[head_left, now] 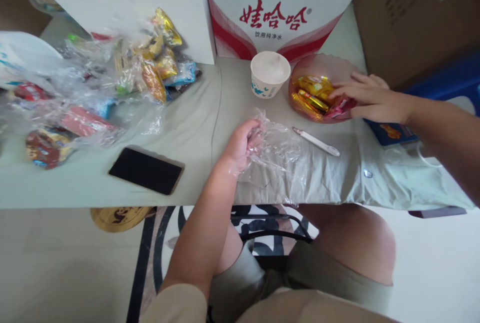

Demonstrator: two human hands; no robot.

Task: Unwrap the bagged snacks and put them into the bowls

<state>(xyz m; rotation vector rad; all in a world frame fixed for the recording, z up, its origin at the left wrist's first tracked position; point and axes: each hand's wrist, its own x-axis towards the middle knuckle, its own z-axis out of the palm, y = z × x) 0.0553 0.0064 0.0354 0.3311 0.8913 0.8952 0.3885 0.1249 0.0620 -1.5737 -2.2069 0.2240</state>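
My left hand (244, 144) is closed around a crumpled clear plastic bag (279, 150), which spreads over the cloth toward the table's front edge. On the right, my right hand (369, 97) reaches over the rim of a pinkish see-through bowl (322, 65), fingers stretched out and apart. Inside the bowl lie gold-wrapped snacks (313, 98) and a pink packet (342, 108) just under my fingertips. A white paper cup (270, 75) stands left of the bowl. Between the bag and the bowl rests a slim white utility knife (317, 141).
A black phone (146, 170) lies at the left front. Behind it is a heap of wrapped snacks and plastic (150, 70). A white carton with red lettering (277, 18) stands at the back, a brown cardboard box (416, 18) at the right. A blue packet (393, 133) sits under my right forearm.
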